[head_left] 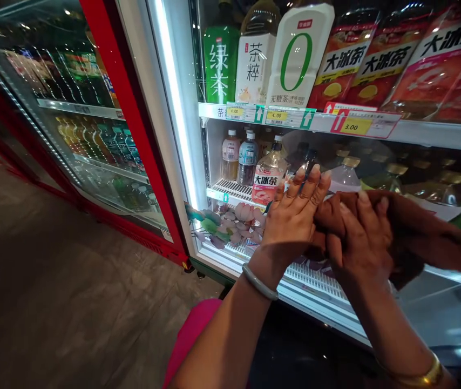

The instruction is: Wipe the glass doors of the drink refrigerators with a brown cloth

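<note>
My left hand (293, 219), with a pale bangle at the wrist, lies flat with its fingers stretched out, seemingly against the glass front of a lit drinks fridge. Beside it, my right hand (362, 237) has its fingers bent over a bunched brown cloth (420, 227), which it presses to the same glass. One end of the cloth trails off to the right. A leaf-patterned sticker (230, 224) shows on the glass left of my hands. Behind the glass, near my left fingertips, stands a bottle with a pink label (269, 173).
Large tea bottles (299, 59) line the upper shelf, above a row of price tags (291, 116). Smaller bottles (248, 156) stand below. A red-framed fridge (133, 129) adjoins on the left, with grey floor (93, 292) in front. Pink clothing (196, 335) shows below my left forearm.
</note>
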{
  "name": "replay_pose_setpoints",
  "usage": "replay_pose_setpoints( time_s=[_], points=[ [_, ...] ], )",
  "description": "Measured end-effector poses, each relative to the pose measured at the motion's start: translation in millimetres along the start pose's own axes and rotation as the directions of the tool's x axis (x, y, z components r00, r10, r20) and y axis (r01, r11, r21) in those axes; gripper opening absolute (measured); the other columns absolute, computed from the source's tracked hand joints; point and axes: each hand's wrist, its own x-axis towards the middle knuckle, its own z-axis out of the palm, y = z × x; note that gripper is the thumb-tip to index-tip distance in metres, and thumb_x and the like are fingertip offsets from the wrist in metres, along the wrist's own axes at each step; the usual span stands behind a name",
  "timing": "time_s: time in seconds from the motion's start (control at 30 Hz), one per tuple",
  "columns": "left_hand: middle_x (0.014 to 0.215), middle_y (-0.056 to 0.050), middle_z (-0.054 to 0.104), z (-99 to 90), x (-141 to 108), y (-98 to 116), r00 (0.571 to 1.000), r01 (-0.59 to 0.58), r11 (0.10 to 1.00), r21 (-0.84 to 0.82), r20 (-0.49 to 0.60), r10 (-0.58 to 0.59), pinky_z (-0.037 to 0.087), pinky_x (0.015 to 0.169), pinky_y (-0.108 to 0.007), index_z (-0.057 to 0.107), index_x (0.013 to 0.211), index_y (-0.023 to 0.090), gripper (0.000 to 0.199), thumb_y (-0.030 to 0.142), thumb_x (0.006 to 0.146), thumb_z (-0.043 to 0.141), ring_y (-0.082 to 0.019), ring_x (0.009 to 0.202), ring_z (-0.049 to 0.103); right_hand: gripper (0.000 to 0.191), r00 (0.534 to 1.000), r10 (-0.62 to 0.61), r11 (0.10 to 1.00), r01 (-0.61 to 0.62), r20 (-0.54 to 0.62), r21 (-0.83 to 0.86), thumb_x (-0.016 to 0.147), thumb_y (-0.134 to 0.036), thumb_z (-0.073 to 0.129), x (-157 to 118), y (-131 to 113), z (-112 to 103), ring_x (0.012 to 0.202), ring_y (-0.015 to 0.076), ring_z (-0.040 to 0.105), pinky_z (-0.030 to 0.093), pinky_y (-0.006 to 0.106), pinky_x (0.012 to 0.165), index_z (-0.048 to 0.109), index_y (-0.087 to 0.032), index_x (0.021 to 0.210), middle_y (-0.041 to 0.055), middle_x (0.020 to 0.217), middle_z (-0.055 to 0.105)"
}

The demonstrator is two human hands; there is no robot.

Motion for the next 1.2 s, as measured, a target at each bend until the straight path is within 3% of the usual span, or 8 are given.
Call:
replay_pose_setpoints(
  time_s=[0.07, 0.27, 0.33, 0.5, 0.7, 0.8, 0.97, 1.2],
  points=[
    [0.178, -0.003, 0.027, 1.6, 0.2, -0.5, 1.0, -0.012, 1.0, 0.017, -0.019, 0.013, 0.008, 0.141, -0.044, 0.033, 0.169, 0.019, 0.062, 0.025, 0.108, 0.041, -0.017, 0.168, -0.001, 0.077, 1.0, 0.019, 1.0, -0.019, 0.017, -0.008, 0.091, -0.024, 0.068, -7.2, 9.3, -8.5, 0.157, 0.0379, 0.041, 0.051, 0.056, 0.121, 0.045, -0.033, 0.164, 0.0058, 0.169, 0.044],
    [0.179, -0.005, 0.026, -0.6, -0.6, -2.9, 0.999, -0.039, 0.999, 0.008, -0.035, 0.039, 0.012, 0.141, -0.045, 0.036, 0.168, 0.016, 0.059, 0.025, 0.109, 0.041, -0.019, 0.168, -0.002, 0.063, 0.973, 0.199, 0.977, -0.207, -0.118, -0.057, 0.097, -0.046, 0.055, 42.7, 9.0, -9.2, 0.162, 0.0503, 0.026, 0.005, 0.085, 0.125, 0.05, -0.038, 0.159, 0.005, 0.171, 0.041],
    [0.18, -0.005, 0.024, -3.2, -1.1, -4.4, 0.999, -0.051, 0.999, -0.009, -0.007, 0.051, 0.014, 0.141, -0.048, 0.043, 0.165, 0.017, 0.058, 0.024, 0.107, 0.044, -0.021, 0.17, 0.002, 0.068, 0.988, 0.132, 0.99, -0.136, -0.081, -0.041, 0.096, -0.046, 0.061, 42.3, -5.0, -0.6, 0.158, 0.0521, 0.033, 0.017, 0.088, 0.121, 0.049, -0.033, 0.161, 0.0109, 0.169, 0.044],
    [0.179, -0.004, 0.027, -8.6, 0.3, -5.7, 0.999, -0.042, 0.999, -0.019, -0.003, 0.042, 0.013, 0.141, -0.041, 0.034, 0.169, 0.017, 0.067, 0.023, 0.104, 0.048, -0.018, 0.17, 0.005, 0.076, 0.998, 0.046, 0.999, -0.047, -0.039, -0.013, 0.092, -0.025, 0.067, -6.4, 0.4, 0.2, 0.157, 0.0389, 0.042, 0.051, 0.057, 0.121, 0.045, -0.033, 0.164, 0.0082, 0.169, 0.045],
    [0.179, -0.003, 0.029, -12.1, 2.1, -5.0, 0.998, -0.043, 0.998, -0.043, -0.041, 0.041, 0.011, 0.141, -0.04, 0.034, 0.169, 0.018, 0.061, 0.024, 0.109, 0.041, -0.016, 0.169, 0.0, 0.065, 0.971, 0.18, 0.982, -0.186, -0.158, -0.028, 0.097, -0.05, 0.052, 27.8, 20.1, -6.0, 0.16, 0.0546, 0.026, 0.005, 0.094, 0.117, 0.051, -0.035, 0.16, 0.0103, 0.169, 0.044],
    [0.178, -0.004, 0.031, -15.5, 2.4, -8.8, 0.998, -0.048, 0.998, -0.05, -0.029, 0.047, 0.007, 0.141, -0.043, 0.04, 0.166, 0.016, 0.058, 0.024, 0.109, 0.04, -0.017, 0.17, 0.004, 0.063, 0.988, 0.136, 0.99, -0.139, -0.072, -0.033, 0.1, -0.041, 0.055, 37.4, -2.7, 3.7, 0.16, 0.0496, 0.031, 0.018, 0.088, 0.122, 0.048, -0.033, 0.162, 0.0122, 0.168, 0.045],
    [0.177, -0.004, 0.032, -18.0, 2.2, -16.7, 0.999, -0.026, 0.999, -0.041, -0.023, 0.025, 0.004, 0.141, -0.043, 0.031, 0.17, 0.018, 0.064, 0.021, 0.107, 0.041, -0.017, 0.17, 0.003, 0.074, 1.0, 0.002, 0.999, -0.003, 0.023, 0.033, 0.095, -0.018, 0.062, -5.5, -8.4, 3.1, 0.161, 0.0353, 0.036, 0.047, 0.057, 0.125, 0.042, -0.031, 0.165, 0.0073, 0.171, 0.041],
    [0.178, -0.002, 0.028, -10.3, 0.2, -17.4, 0.999, -0.011, 1.0, -0.023, -0.033, 0.01, 0.004, 0.141, -0.049, 0.032, 0.169, 0.022, 0.061, 0.021, 0.108, 0.037, -0.018, 0.169, 0.004, 0.057, 0.984, 0.116, 0.991, -0.124, -0.134, -0.054, 0.099, -0.038, 0.054, 41.4, 7.0, -1.0, 0.16, 0.0506, 0.03, 0.013, 0.088, 0.123, 0.056, -0.032, 0.156, 0.0094, 0.167, 0.048]
  ],
)
